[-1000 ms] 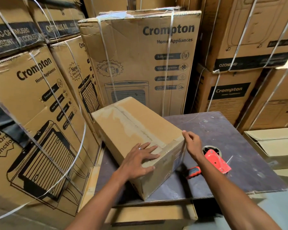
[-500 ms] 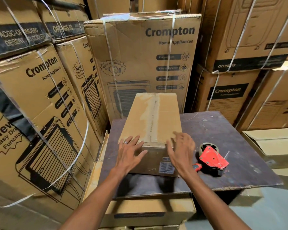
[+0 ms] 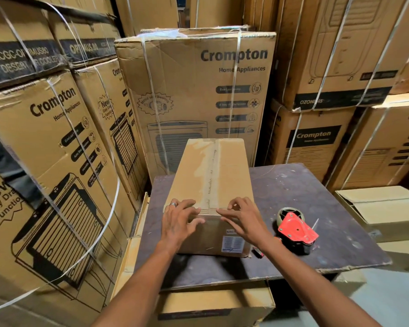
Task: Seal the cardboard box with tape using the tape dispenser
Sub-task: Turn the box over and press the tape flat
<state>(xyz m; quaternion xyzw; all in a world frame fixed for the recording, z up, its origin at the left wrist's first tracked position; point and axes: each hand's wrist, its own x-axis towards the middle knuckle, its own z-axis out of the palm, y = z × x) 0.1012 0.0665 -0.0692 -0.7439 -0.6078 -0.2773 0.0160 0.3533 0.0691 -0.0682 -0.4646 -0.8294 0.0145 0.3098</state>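
box (image 3: 213,175) lengthwise on table (image 3: 316,199), taped seam up, white label on near end. your left hand (image 3: 178,223) and right hand (image 3: 242,220) rest on near top edge, fingers loose, gripping nothing. red dispenser (image 3: 296,232) just right. stacked cartons (image 3: 198,95) read "crompton home appliances".

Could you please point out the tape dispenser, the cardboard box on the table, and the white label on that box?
tape dispenser (image 3: 297,232): head view, red side plate.
cardboard box (image 3: 232,166): head view, top flap.
white label (image 3: 232,244): head view, middle.
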